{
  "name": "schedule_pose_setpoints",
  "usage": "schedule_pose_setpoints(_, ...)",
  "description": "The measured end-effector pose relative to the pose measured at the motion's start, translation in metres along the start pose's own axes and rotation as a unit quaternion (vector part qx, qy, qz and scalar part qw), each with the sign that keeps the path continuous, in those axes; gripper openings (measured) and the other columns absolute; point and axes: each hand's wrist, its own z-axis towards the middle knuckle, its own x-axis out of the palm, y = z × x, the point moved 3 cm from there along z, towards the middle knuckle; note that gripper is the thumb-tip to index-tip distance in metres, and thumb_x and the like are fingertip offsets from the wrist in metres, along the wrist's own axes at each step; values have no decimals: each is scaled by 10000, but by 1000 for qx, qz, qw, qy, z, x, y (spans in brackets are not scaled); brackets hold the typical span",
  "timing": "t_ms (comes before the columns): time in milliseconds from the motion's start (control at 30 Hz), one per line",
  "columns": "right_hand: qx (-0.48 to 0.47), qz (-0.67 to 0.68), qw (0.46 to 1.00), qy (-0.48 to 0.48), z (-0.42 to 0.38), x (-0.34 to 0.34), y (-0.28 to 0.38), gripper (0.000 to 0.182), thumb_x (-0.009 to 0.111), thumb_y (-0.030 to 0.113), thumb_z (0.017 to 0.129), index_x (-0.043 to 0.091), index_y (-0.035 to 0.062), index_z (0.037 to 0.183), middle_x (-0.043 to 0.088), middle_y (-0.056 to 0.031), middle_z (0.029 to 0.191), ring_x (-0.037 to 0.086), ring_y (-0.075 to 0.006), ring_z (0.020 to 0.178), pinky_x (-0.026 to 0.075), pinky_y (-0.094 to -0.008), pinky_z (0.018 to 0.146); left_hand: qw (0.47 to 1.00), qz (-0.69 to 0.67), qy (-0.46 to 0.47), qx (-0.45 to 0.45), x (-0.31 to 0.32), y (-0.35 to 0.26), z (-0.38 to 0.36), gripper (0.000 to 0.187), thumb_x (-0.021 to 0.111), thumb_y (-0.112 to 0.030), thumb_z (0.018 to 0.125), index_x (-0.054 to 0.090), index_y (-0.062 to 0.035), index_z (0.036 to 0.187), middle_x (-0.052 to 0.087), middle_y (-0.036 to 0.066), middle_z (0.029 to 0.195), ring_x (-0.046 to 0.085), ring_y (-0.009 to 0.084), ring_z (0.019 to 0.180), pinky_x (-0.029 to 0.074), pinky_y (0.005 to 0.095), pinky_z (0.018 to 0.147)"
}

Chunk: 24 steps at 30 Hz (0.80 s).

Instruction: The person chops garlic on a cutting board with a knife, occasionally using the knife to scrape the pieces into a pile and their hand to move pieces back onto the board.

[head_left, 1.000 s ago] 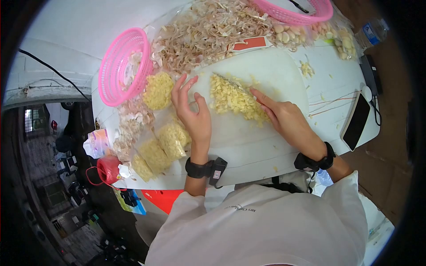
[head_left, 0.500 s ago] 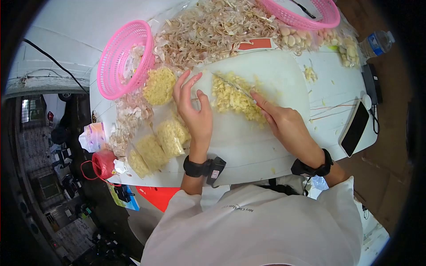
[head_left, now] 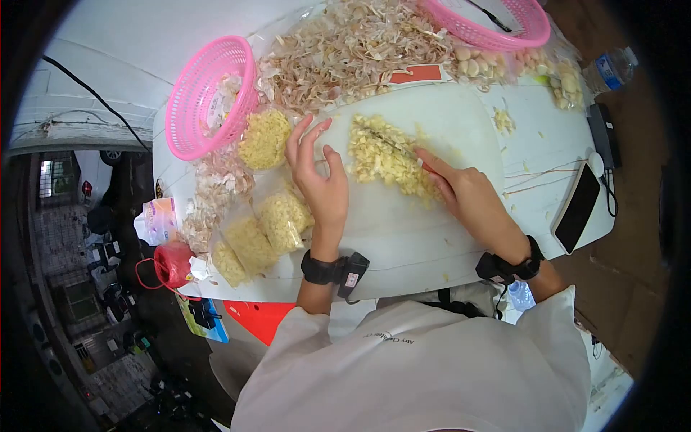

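Observation:
My right hand (head_left: 468, 194) is closed around the handle of a knife (head_left: 389, 142), whose blade lies in a pile of chopped garlic (head_left: 374, 162). The pile rests on a pale cutting board (head_left: 403, 245). To the left of the pile, my left hand (head_left: 320, 180) is raised with its fingers apart and nothing in it. Beside that hand stands an opened bag of chopped garlic (head_left: 264, 140). Closer to me, several bags of chopped garlic (head_left: 279, 219) lie along the board's left side.
Garlic skins (head_left: 345, 54) are heaped at the back. A pink basket (head_left: 180, 119) stands at left, another pink basket (head_left: 531, 36) at back right. Peeled cloves (head_left: 479, 65) sit in bags. A phone (head_left: 577, 209) and a water bottle (head_left: 608, 70) are at right, red twine (head_left: 173, 265) at left.
The knife blade has gone from lying over the top of the pile to down among the garlic pieces, and my right hand has shifted slightly right. My left hand stays raised and open.

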Motion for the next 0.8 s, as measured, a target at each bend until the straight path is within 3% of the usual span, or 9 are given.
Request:
schedule_pose_setpoints(133,-1,28,999,-41,-3,-10,14,441,527,158,969,475,163,1407,622,-221,714,593,-390,592,470,-480,535,1000,-16,-11,-3,0,-1,-1,356,469,103,820,632,6,1121,547,140,1284,488,279,1243,348,411,1078)
schedule_pose_setpoints(200,43,20,999,-3,0,-11,21,476,551,132,957,464,168,1424,689,-184,974,645,-385,743,509,-445,664,1000,-20,-14,-3,-1,-1,0,358,470,104,820,632,4,1123,547,138,1285,488,279,1243,350,410,1077)
schedule_pose_setpoints(333,42,-54,998,19,22,-20,17,472,551,140,959,469,165,1422,696,-166,973,642,-377,745,508,-439,673,1000,-14,-15,4,-1,0,1,369,473,103,815,628,-6,1131,552,140,1277,490,285,1243,357,408,1070)
schedule_pose_setpoints(400,-35,-123,992,-1,33,-26,-2,497,559,210,961,432,190,1440,668,-172,772,635,-359,668,504,-457,599,1000,-12,-25,2,-3,1,1,371,475,102,813,626,-9,1133,554,142,1274,494,290,1240,359,407,1068)
schedule_pose_setpoints(433,-43,-128,991,4,38,-30,-8,497,559,210,961,432,190,1440,668,-172,772,635,-359,668,504,-457,599,999,-32,-28,0,-3,1,1,371,477,103,810,626,-8,1131,557,144,1269,503,294,1230,362,405,1064)
schedule_pose_setpoints(533,-84,-110,989,47,52,-42,-19,505,530,236,978,390,186,1461,711,-116,950,649,-350,747,510,-440,672,998,-47,-38,-5,-5,-1,2,374,479,108,804,624,-5,1130,563,145,1263,521,300,1212,368,395,1057)
schedule_pose_setpoints(767,-161,-132,970,123,81,-42,-33,434,547,196,960,498,190,1391,702,-129,973,645,-353,806,505,-439,692,998,-54,-40,-21,-7,1,3,399,480,118,785,628,-7,1134,574,136,1251,537,287,1197,384,371,1038)
schedule_pose_setpoints(800,-152,-123,973,125,84,-44,-31,443,564,133,933,528,193,1371,693,-135,987,635,-350,809,503,-425,716,996,-55,-56,-29,-7,3,2,399,480,118,785,628,-7,1134,574,136,1251,537,287,1197,384,371,1038)
